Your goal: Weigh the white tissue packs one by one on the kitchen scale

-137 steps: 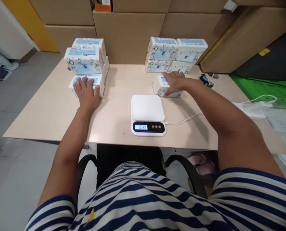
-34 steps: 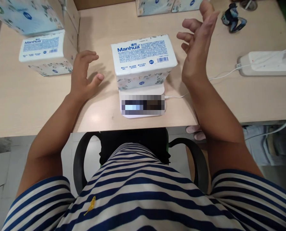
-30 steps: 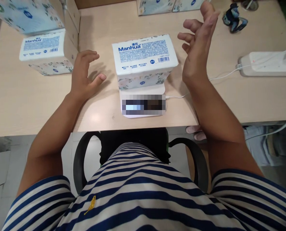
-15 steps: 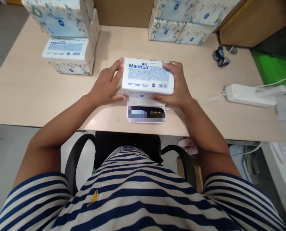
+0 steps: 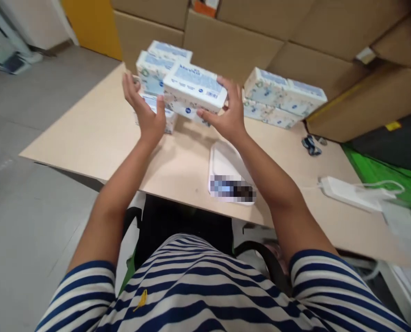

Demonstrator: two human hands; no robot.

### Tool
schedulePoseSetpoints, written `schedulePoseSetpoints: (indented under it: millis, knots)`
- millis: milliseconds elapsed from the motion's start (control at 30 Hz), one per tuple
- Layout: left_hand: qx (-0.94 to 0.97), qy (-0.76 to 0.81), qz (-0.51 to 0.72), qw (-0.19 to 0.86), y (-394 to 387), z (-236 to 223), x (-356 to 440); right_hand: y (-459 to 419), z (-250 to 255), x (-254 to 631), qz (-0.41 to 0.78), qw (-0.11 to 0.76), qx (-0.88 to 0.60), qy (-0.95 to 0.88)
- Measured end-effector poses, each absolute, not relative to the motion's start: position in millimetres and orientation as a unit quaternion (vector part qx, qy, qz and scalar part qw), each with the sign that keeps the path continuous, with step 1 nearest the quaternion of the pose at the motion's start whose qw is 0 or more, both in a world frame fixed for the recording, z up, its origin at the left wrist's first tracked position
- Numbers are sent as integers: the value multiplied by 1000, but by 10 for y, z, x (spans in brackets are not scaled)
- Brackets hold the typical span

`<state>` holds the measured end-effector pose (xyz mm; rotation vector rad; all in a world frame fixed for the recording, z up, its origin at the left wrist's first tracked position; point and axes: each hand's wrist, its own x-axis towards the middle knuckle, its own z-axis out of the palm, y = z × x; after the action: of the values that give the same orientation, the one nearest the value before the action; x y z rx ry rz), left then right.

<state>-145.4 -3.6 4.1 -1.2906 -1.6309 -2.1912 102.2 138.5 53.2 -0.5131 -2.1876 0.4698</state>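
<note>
My right hand (image 5: 231,113) grips the right end of a white tissue pack (image 5: 195,90) with blue lettering and a floral side. The pack is held above the table. My left hand (image 5: 146,108) has its fingers spread, its thumb close to the pack's left end; whether it touches I cannot tell. Partly hidden behind that hand and the held pack is the left stack of tissue packs (image 5: 152,64). On the table below my right forearm lies a flat white device (image 5: 222,159), like a small scale, with a blurred display at its front.
Another stack of tissue packs (image 5: 281,97) stands at the back right, before cardboard boxes (image 5: 233,50). A dark blue item (image 5: 311,145) and a white power strip (image 5: 350,193) with cables lie on the right. The table's (image 5: 77,131) left edge borders the floor.
The tissue pack has been raised off the white device and carried left toward the left stack. My left hand has moved from the pack's side toward that stack. The view has turned left.
</note>
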Motion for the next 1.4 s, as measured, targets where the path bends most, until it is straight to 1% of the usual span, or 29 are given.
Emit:
schedulePoseSetpoints:
  millis: [67,133,233,367,433,567,733,833,933,1033,1100,1133,1233,1333,1400]
  knots:
    - [-389,-542,-739,89,-57,21,-1478,1321,441,682,255,419,-194,-850]
    - [-366,-541,-751,97,-79,30,-1441,1204,397,429,308,408,-201,-835]
    - [-358,-560,-741,97,-163,76,-1347,1026,401,208,339,397,-213,-826]
    - [-352,-604,-707,109,-350,145,-1273,904,477,115,364,356,-216,-833]
    - [-350,-621,-693,107,-416,179,-1254,898,531,114,323,333,-222,-858]
    - [-326,-654,-673,114,-444,211,-1210,895,658,125,153,292,-213,-920]
    - [-274,-672,-679,107,-404,181,-1240,738,826,64,70,245,-221,-941]
    - [-271,-673,-684,79,-367,143,-1323,617,922,14,35,208,-252,-945]
    - [-289,-681,-668,80,-348,124,-1411,523,1025,-23,22,171,-284,-943]
    - [-290,-697,-649,92,-358,146,-1479,465,1118,-62,37,156,-290,-944]
    - [-292,-709,-630,121,-343,171,-1537,501,1143,-70,61,155,-279,-946]
    - [-309,-708,-619,139,-318,183,-1570,552,1136,-45,77,162,-274,-945]
    - [-337,-689,-625,145,-230,230,-1628,763,1049,278,103,179,-289,-935]
    - [-331,-689,-631,131,-252,336,-1555,928,936,1011,91,186,-335,-919]
    - [-325,-696,-629,117,-321,439,-1457,1034,881,1602,96,173,-407,-892]
